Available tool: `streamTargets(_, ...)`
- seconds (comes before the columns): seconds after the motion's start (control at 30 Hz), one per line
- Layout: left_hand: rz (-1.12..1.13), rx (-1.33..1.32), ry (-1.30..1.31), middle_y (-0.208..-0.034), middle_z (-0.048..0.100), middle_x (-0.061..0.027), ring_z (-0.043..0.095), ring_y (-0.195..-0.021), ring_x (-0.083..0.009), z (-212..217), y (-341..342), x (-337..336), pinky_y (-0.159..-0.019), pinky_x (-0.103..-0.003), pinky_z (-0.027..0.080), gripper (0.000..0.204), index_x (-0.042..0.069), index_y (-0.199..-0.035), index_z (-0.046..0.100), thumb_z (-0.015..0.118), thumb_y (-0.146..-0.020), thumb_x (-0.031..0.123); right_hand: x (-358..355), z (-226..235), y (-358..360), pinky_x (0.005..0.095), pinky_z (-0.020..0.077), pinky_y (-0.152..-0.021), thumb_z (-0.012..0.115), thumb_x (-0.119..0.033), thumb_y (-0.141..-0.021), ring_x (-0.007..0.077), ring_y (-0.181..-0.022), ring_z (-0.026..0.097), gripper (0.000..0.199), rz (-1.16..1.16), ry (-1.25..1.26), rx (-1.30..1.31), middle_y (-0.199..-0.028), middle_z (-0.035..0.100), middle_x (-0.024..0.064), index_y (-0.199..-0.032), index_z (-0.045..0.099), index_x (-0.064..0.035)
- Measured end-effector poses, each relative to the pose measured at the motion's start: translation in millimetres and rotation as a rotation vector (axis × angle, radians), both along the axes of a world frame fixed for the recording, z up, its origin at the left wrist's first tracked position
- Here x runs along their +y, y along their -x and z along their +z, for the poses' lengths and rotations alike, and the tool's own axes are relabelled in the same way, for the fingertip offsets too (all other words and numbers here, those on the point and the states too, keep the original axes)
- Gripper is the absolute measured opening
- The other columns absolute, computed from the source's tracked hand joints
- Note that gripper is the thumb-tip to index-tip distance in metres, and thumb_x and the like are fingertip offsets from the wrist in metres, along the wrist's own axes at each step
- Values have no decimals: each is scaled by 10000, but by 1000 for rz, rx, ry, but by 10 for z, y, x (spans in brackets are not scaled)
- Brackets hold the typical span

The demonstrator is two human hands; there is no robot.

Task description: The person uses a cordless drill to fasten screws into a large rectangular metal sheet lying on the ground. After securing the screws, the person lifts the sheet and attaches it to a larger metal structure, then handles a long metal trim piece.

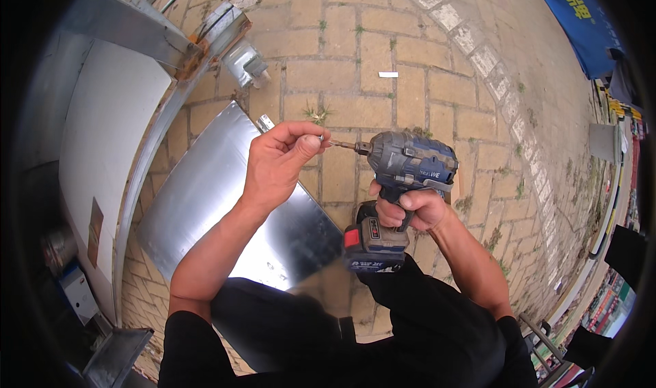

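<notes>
My right hand (425,210) is wrapped round the grip of a blue and black cordless impact driver (408,158), held level with its bit (345,145) pointing left. The battery pack (374,246) with a red button hangs below the grip. My left hand (273,166) pinches a small screw (321,138) between thumb and forefinger, right at the tip of the bit. Whether the bit sits in the screw's head I cannot tell. Under my left forearm a shiny sheet metal panel (198,203) lies on the paving.
A metal frame with a white panel (113,135) stands at the left. Near its rusty corner lies a bent metal piece (244,61). Brick paving (342,74) spreads ahead, with a white scrap (388,75) on it. A blue banner (577,29) is at the far right.
</notes>
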State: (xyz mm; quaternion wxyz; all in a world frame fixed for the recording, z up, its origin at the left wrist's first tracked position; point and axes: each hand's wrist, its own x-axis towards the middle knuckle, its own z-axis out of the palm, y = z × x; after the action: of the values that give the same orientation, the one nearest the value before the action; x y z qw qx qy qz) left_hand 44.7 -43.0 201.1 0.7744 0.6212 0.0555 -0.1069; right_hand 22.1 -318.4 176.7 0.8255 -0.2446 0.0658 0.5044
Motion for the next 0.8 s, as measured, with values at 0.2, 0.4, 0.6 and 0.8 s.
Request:
streamTargets(0.2,13,76,69,-1045,696,-133,704,-967,-221,117,68,-58,-883,-341,577,245,-27,-1111,625,655,-969,169,39,17,16,304,405,-618,781,-259,-779,165,-611,486,576,3,-9,4,-669,514,43,-1241,573,14)
streamTargets(0.4,42,105,82,-1034,696,-135,710,-947,-225,112,94,-77,-868,-337,580,238,-36,-1109,622,653,-970,155,66,88,24,301,407,-617,773,-234,-785,156,-612,486,562,-10,72,-60,-674,522,48,-1238,569,29)
streamTargets(0.6,54,11,9,-1033,693,-143,708,-940,-238,77,155,-81,-881,-357,578,212,-51,-1103,616,648,-967,108,43,157,53,290,424,-626,734,-195,-809,139,-637,523,503,-4,265,-306,-697,567,64,-1216,579,55)
streamTargets(0.8,-5,-138,-65,-1084,679,-133,675,-1026,-216,31,305,-113,-909,-321,546,236,-32,-1170,582,622,-984,107,23,19,60,292,411,-604,752,-199,-776,139,-599,491,525,17,-11,-9,-669,543,52,-1205,587,56)
